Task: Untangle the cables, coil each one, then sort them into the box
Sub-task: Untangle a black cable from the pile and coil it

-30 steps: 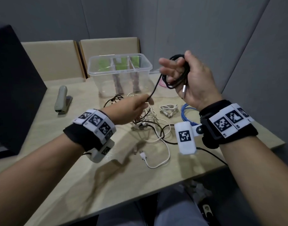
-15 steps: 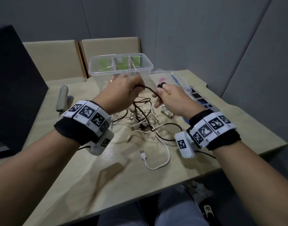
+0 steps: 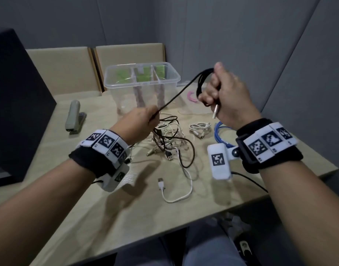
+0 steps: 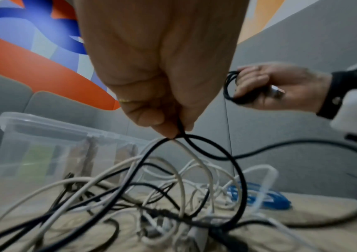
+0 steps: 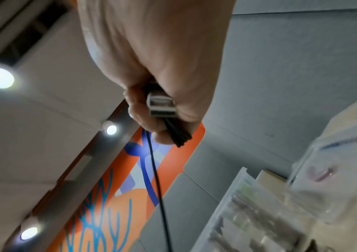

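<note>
Item: black cable [image 3: 176, 95], part coiled. Several loops sit in the right hand [image 3: 227, 96], upper right of centre in the head view, fingers curled round them; a metal plug [image 3: 215, 112] sticks out below the fist. The right wrist view shows the same plug end-on against the curled fingers.

Free run: one taut strand slants down and left from the coil to the left hand [image 3: 140, 123], at frame centre, which pinches it between thumb and fingertip; the left wrist view shows that pinch. Its long axis runs upper right to lower left. Below the pinch the strand drops into the tangle [image 3: 170, 137] of black and white cables on the table [image 3: 92, 208].

Nearer hand: the left, just above the tangle; the right is raised, well apart from it.

Box [image 3: 141, 81]: clear, divided, behind the tangle, upper centre.

Against half a second ago: hands were close together low over the tangle; now they are apart, the right lifted, the strand drawn straight.

Judgement: the next loop depends on slack fed from the tangle.
</note>
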`<state>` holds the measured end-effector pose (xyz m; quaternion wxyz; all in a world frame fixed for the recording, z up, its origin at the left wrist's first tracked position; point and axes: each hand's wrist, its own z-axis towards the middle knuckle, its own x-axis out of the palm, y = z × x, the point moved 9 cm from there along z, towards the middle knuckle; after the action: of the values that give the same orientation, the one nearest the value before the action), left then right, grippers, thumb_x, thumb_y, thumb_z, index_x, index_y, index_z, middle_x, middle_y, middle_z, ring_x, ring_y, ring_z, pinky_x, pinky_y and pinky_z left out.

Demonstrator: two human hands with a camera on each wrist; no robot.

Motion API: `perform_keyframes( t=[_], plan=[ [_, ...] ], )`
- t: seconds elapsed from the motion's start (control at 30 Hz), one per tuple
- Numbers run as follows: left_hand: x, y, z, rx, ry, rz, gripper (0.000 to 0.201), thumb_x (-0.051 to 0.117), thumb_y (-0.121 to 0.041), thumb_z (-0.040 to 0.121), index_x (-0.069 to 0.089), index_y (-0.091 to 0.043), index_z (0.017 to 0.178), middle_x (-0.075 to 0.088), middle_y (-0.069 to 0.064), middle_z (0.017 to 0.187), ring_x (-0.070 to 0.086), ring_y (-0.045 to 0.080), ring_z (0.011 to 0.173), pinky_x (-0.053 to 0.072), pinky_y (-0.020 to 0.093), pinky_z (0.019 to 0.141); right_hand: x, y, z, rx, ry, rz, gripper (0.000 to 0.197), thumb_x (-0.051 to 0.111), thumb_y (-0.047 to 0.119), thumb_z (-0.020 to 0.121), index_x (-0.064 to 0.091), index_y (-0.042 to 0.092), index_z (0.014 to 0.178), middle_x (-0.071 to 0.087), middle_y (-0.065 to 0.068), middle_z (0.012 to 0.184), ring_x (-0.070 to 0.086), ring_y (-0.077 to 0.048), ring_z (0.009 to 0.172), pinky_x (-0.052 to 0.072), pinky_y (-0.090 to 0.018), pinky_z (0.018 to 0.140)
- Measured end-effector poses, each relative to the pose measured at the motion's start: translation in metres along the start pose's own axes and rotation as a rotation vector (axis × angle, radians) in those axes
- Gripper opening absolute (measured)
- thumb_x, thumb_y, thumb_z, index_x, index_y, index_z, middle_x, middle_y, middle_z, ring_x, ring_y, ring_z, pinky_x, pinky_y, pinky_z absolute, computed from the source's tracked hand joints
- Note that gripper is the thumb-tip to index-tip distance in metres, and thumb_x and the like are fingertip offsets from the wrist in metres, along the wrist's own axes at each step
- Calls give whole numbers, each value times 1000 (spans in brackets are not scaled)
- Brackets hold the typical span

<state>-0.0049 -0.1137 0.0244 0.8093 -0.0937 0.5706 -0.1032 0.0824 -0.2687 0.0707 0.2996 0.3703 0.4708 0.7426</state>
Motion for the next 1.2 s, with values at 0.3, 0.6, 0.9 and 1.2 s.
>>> perform_keyframes(
  t=[0.3, 0.6, 0.9, 1.2],
  plan=[
    [35, -40, -11, 223, 277, 71, 6, 56, -16, 85, 58, -13, 81, 52, -2, 81, 49, 18, 71, 45, 32, 68, -10, -7, 3, -20, -143, 242, 28, 40, 20, 102, 56, 9, 83, 61, -9, 92, 60, -13, 82, 49, -26, 75],
    [-50, -45, 8, 94, -148, -12, 4, 46, -14, 92, 49, -12, 90, 53, 0, 71, 48, 18, 59, 35, 22, 49, 11, -30, -14, 27, 125, -939, 24, 43, 25, 99, 60, 8, 98, 70, -4, 85, 56, -19, 70, 46, -32, 68],
    [-59, -28, 14, 34, -248, 40, 9, 48, -20, 95, 51, -13, 101, 65, 11, 90, 59, 31, 79, 50, 44, 70, 16, -36, -16, 83, 211, -666, 41, 47, 41, 96, 42, 18, 63, 40, 6, 47, 42, -11, 43, 53, -46, 79],
    [42, -25, -16, 67, 233, 59, 6, 48, -21, 92, 47, -17, 88, 59, 3, 78, 58, 28, 73, 47, 36, 63, 1, 0, -3, 82, 31, 358, 43, 34, 32, 102, 44, 13, 66, 71, -18, 88, 70, -25, 73, 56, -34, 73]
  ],
)
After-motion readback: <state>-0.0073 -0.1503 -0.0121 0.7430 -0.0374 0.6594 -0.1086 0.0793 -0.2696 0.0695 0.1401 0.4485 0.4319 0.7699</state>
